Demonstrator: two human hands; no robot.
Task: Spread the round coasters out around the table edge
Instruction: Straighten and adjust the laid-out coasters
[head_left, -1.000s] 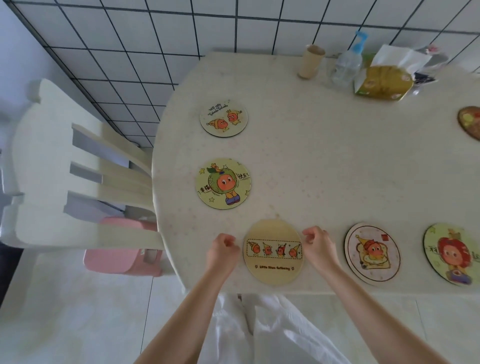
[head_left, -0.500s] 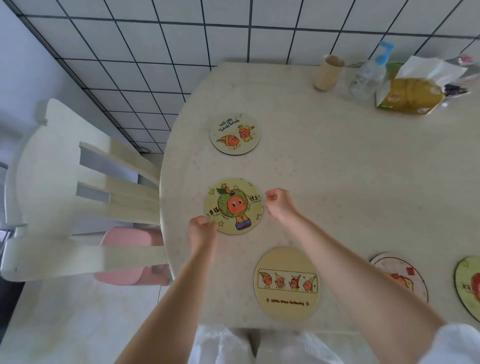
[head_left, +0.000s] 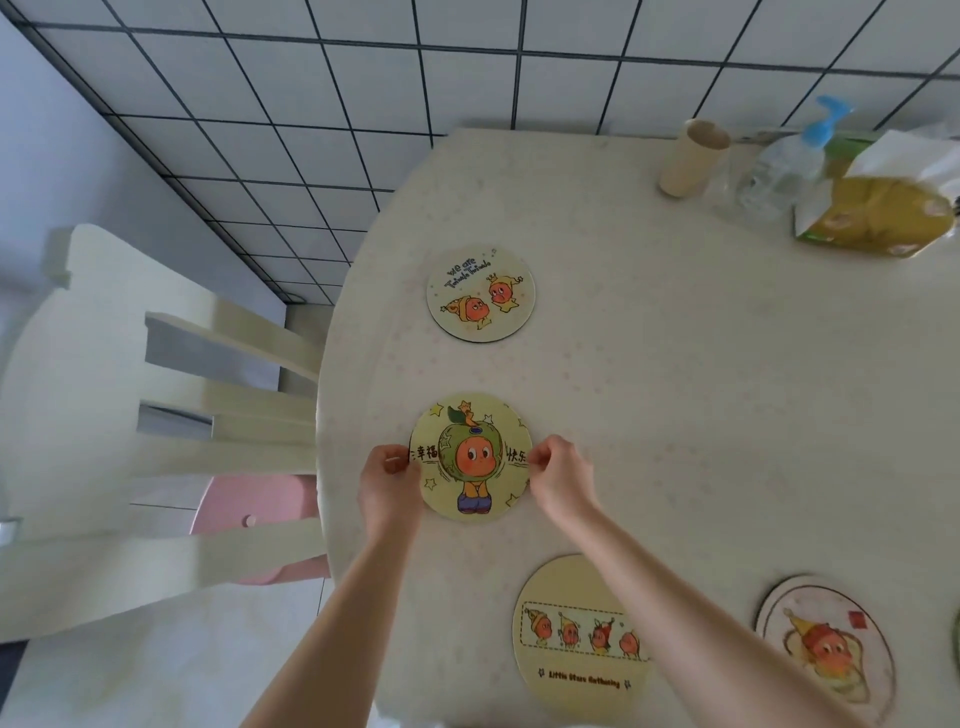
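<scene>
handling: coaster (head_left: 470, 457) looks thin, stiff, light, likely slides easily on table (head_left: 675, 389); best pinched at opposite rims | hands: left hand (head_left: 387, 480) and right hand (head_left: 558, 475) each pinch its side rims | place: left of frame centre, near table edge | look: round, pale yellow, green-hooded orange cartoon figure

Reading "we are Twinkle Twinkle" on the far coaster (head_left: 480, 293), "幸福" and "快乐" on the middle coaster (head_left: 470, 457), "Little Stars Gathering" on the near coaster (head_left: 579, 636).
</scene>
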